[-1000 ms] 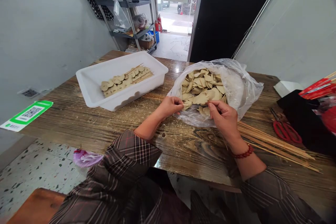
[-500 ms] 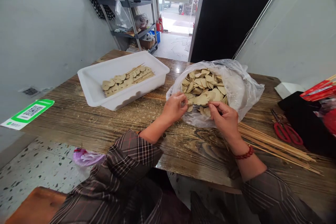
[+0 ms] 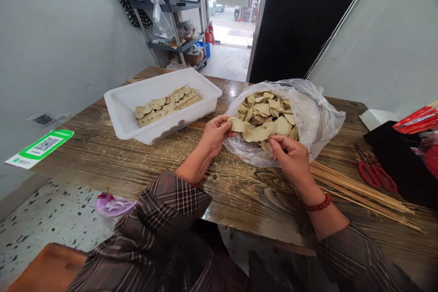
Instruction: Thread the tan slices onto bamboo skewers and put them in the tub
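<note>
Between my two hands stretches a row of overlapping beige round slices (image 3: 258,132), above the front edge of a clear plastic bag (image 3: 316,118). My left hand (image 3: 217,133) pinches the left end of the row. At its right end my right hand (image 3: 290,153) is closed, thumb against fingers; any stick in the grip is too small to make out. Many loose beige slices (image 3: 265,107) fill the bag. To the left, a white tray (image 3: 125,123) holds slices threaded on thin sticks (image 3: 167,106).
Long bamboo sticks (image 3: 362,191) lie right of my right wrist. Beyond them are red-handled scissors (image 3: 376,175) and a black box (image 3: 400,159) with red packets. A green-bordered code card (image 3: 41,148) lies at the table's left edge. A shelf cart (image 3: 167,7) stands behind.
My left hand has moved slightly left and now has the end of the slice row in its fingers. The row shows longer between my hands. My right hand is slightly lower.
</note>
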